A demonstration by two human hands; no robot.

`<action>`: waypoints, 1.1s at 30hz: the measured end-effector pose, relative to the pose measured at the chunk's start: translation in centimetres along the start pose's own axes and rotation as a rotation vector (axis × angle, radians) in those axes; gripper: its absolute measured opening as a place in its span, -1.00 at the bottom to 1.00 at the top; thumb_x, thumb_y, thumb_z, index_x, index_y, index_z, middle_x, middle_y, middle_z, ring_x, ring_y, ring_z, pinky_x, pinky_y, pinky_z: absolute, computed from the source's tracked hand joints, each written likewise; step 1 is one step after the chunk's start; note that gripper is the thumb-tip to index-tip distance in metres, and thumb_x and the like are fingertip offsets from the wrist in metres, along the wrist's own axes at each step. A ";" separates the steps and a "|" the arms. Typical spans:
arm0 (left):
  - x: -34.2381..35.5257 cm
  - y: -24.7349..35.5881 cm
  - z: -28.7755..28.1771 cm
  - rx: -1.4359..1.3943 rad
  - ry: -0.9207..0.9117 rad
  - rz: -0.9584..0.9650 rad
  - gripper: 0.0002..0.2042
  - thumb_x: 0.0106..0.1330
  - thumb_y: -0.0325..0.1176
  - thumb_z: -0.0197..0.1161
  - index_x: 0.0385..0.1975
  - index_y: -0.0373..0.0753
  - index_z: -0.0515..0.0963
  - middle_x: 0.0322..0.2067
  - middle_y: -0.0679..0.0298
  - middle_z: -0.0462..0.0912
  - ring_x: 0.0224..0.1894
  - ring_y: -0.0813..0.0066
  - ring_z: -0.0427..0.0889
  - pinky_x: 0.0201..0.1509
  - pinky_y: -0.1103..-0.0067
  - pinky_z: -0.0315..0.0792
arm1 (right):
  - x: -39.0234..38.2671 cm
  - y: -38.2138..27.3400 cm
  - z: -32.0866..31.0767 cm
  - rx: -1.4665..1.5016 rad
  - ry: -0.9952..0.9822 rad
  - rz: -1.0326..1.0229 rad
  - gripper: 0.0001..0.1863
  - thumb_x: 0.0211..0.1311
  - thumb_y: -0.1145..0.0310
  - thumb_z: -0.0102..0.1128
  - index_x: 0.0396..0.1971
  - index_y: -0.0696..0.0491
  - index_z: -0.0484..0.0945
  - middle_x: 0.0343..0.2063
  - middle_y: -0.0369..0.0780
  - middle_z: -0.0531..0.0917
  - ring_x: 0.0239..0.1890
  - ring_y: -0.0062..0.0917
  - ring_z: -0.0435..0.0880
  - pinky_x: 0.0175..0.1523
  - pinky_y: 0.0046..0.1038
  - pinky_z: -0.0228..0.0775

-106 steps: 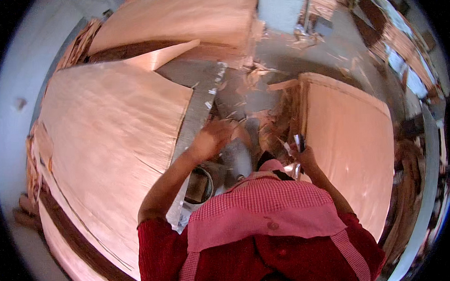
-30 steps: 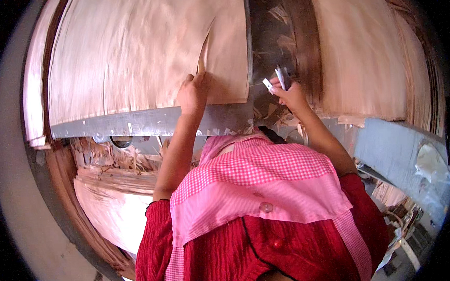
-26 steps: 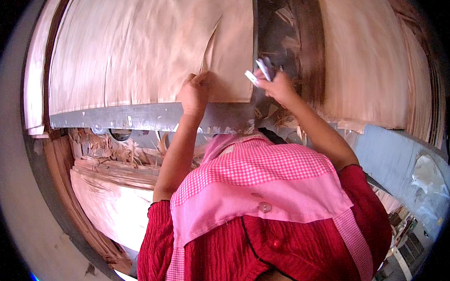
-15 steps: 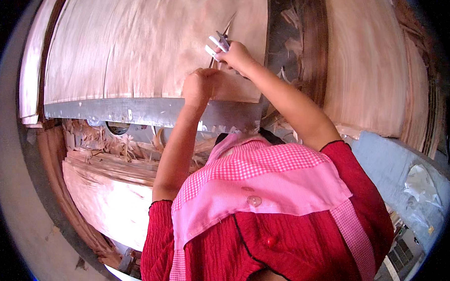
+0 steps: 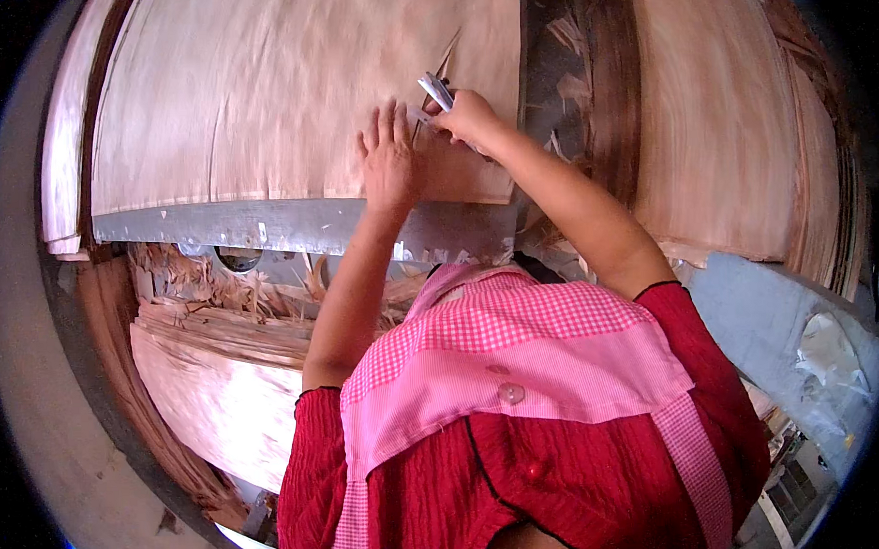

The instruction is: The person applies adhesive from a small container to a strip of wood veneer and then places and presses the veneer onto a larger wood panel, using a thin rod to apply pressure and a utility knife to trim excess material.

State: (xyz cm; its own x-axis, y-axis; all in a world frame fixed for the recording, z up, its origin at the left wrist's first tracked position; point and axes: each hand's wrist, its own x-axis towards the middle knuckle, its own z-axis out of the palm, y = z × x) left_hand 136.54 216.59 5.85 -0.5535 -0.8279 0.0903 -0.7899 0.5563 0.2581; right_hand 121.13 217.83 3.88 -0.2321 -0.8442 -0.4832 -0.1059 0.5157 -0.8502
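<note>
Clamped in the right hand [image 5: 467,117] is a pale tool [image 5: 436,90]; the left hand [image 5: 391,170] lies flat, fingers apart, on the sheet [image 5: 288,106], upper centre. Uneven pressure could lengthen the slit [image 5: 448,52]; a slip could nick the left hand. Count: one top sheet, two hands, one slit, one tool visible.

The left hand [image 5: 391,168] has flattened onto the veneer [image 5: 288,106].

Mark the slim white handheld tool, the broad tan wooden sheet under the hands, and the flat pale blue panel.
Slim white handheld tool [image 5: 436,92], head view: middle of its exposed part.
Broad tan wooden sheet [image 5: 288,101], head view: bare middle of its face.
Flat pale blue panel [image 5: 755,307], head view: upper part of its face.
</note>
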 end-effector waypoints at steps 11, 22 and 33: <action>0.0 -2.3 2.9 0.000 -0.076 0.058 -0.45 0.14 -0.24 -0.05 0.18 -0.20 0.08 0.24 0.23 0.01 0.30 0.21 -0.10 0.24 0.04 -0.31 | -0.9 0.8 0.0 0.227 -0.012 -0.031 -0.81 -0.10 0.46 0.16 -0.41 0.18 0.50 -0.64 -0.27 0.51 -0.71 -0.69 0.38 -0.65 -0.63 0.24; 0.2 -1.2 2.0 -0.270 -0.002 0.146 -0.49 0.11 -0.33 0.03 0.12 -0.20 0.17 0.21 0.16 0.09 0.25 0.24 0.07 0.26 0.26 -0.13 | -0.8 0.2 0.9 0.097 0.096 0.023 -0.85 -0.11 0.46 0.11 -0.46 0.15 0.49 -0.64 -0.27 0.50 -0.70 -0.65 0.41 -0.62 -0.62 0.28; -0.1 -1.7 2.6 -0.019 -0.091 0.264 -0.52 0.15 -0.28 -0.03 0.14 -0.02 0.19 0.20 0.36 0.15 0.26 0.31 0.06 0.27 0.23 -0.16 | -0.6 0.7 0.3 0.058 0.067 0.017 -0.79 -0.14 0.41 0.20 -0.48 0.19 0.45 -0.69 -0.24 0.52 -0.78 -0.61 0.43 -0.70 -0.58 0.26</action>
State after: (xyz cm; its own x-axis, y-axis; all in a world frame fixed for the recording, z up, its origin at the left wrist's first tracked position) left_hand 137.26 215.91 2.90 -0.7613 -0.6446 0.0706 -0.6109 0.7494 0.2554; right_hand 121.42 218.64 3.48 -0.2979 -0.8225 -0.4844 -0.0451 0.5190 -0.8536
